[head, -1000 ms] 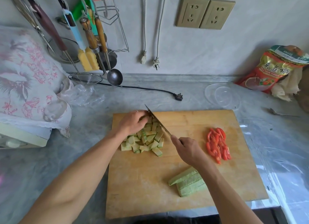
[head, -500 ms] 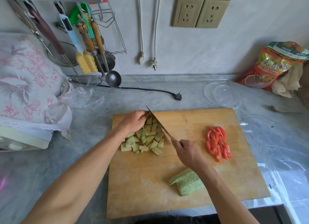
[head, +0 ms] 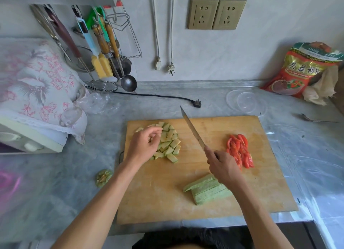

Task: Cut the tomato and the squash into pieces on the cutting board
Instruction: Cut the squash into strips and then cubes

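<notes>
Right hand (head: pixel 224 167) gripping knife (head: pixel 193 130), blade lifting above board (head: pixel 208 207), squash strips (head: pixel 208 190) lying just below that grip, tomato slices (head: pixel 240 151) just right, left hand (head: pixel 144 145) hovering loosely curled over squash cubes (head: pixel 170 142)

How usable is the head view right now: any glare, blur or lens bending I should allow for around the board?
Head view: soft daylight, the cutting board evenly lit; sheen on the plastic sheet to the right; a pink flare at the left edge; wide-angle bending curves the board's edges; the squash pieces, tomato slices and knife look sharp, the left hand slightly soft.
</notes>
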Demonstrator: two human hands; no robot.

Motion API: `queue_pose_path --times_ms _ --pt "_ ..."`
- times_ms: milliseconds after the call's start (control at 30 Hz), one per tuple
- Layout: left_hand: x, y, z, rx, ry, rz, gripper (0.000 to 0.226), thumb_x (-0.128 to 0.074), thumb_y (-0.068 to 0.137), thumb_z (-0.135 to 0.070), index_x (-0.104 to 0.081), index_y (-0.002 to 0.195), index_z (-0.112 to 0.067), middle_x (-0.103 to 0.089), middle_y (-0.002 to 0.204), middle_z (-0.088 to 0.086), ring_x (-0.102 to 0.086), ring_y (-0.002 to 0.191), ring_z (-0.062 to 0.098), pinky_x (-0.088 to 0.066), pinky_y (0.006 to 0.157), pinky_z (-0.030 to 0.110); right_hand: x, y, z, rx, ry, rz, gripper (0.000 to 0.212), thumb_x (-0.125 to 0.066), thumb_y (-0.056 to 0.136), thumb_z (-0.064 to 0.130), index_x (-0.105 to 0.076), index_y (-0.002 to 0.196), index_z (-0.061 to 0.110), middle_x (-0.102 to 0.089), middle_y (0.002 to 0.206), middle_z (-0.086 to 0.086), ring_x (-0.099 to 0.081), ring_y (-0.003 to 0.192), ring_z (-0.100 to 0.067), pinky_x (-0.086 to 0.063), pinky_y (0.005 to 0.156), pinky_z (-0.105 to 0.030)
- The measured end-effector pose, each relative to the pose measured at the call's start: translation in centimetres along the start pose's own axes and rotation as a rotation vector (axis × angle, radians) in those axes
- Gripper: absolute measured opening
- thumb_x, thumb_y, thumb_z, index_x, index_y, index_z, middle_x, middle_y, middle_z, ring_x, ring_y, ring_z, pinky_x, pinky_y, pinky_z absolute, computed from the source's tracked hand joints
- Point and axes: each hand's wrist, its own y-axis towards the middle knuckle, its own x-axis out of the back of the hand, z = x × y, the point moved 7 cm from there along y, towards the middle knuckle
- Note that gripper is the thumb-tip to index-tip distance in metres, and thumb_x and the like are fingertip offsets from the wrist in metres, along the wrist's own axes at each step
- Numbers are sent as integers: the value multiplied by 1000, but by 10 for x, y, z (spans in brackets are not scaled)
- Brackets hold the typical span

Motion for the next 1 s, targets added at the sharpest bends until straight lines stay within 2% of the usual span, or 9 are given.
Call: queue_pose_path --times_ms 100,167,300,433,533,600,767,833,1000 --pt "-20 -34 -8 67 19 49 25 -60 96 -14 -68 120 -17 -70 111 -11 -61 99 -5 -46 82 4 11 -15 -14 31 22 -6 78 -40 92 63 -53 70 -11 -49 52 -7 -41 45 -17 -41 45 -39" --pt "-38 -50 -16 93 26 89 25 -61 96 -16 -69 119 -19 -70 109 -11 -63 99 -1 -53 87 16 16 -23 -23 39 39 6 78 -39 93 63 -51 69 -10 -48 52 -8 -41 44 -17 -42 43 -42" --pt "-84 -70 -45 68 131 198 30 -66 93 -23 -67 124 -21 -69 114 -10 -64 102 4 -55 90 31 30 -35 -45 38 81 30 75 -40 95 60 -45 65 -9 -44 51 -7 -37 43 -17 -37 44 -35" --pt "-142 -92 -72 -2 341 303 60 -70 87 -47 -53 139 -22 -57 134 -4 -58 118 16 -51 92 31 41 -48 -73 -9 81 50 73 -41 95 58 -48 69 -10 -50 54 -14 -41 46 -20 -40 47 -38" --pt "-179 -106 -64 83 483 369 87 -75 78 -55 -35 150 -25 -42 148 6 -45 133 28 -44 103 39 44 -58 -90 -21 44 98 73 -40 95 60 -51 71 -9 -53 57 -17 -44 49 -20 -44 49 -41" --pt "-190 -115 -56 150 464 356 88 -75 78 -54 -33 150 -23 -41 148 10 -43 134 32 -42 105 43 46 -65 -99 -16 -2 133 74 -38 95 61 -52 73 -8 -53 57 -13 -46 50 -20 -47 51 -43" --pt "-188 -127 -51 -2 576 340 90 -77 76 -49 -37 150 -16 -44 146 8 -47 129 30 -46 101 42 41 -73 -108 3 -9 144 71 -37 96 59 -45 64 -3 -54 57 -18 -47 51 -23 -44 51 -41" --pt "-185 -131 -50 4 626 312 85 -74 80 -48 -37 150 -17 -45 146 6 -46 130 28 -46 100 39 38 -78 -109 13 1 155 68 -38 97 57 -44 62 -1 -52 55 -15 -46 51 -22 -41 52 -39" --pt "-178 -132 -55 13 619 265 80 -73 80 -46 -39 147 -21 -48 144 2 -45 129 26 -45 100 39 37 -90 -111 -14 73 163 73 -37 97 57 -53 73 -10 -56 60 -15 -48 53 -20 -42 54 -37"
